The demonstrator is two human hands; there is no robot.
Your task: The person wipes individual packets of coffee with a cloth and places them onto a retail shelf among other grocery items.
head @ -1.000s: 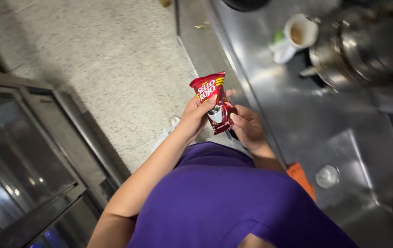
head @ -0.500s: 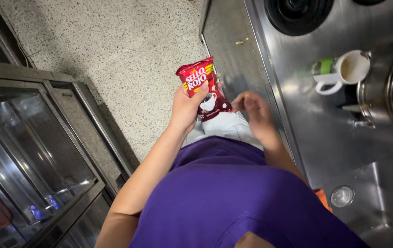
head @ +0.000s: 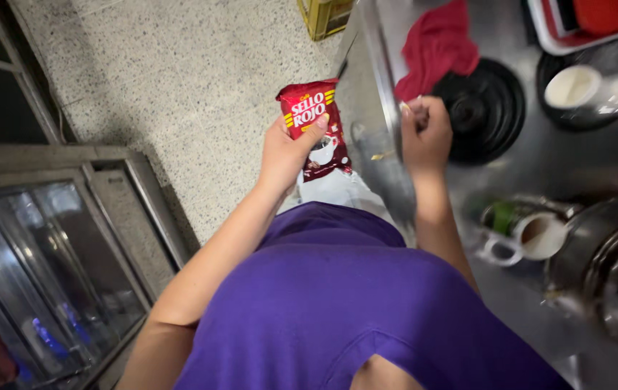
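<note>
Counter of long brushed steel (head: pixel 576 166) at right | red foil pouch with cup picture (head: pixel 314 130) gripped upright in left hand (head: pixel 287 152), beside counter edge | right hand (head: pixel 426 133) clenched, something small pinched, cannot be identified | step judged: pouch opening; firm tear needed.

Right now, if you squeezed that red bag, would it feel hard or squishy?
Probably squishy: the red bag is a soft foil-like pouch, and the left hand pinches it with the thumb across its front. It looks light, since one hand holds it up alone. Its glossy skin may be a bit slippery.
</note>
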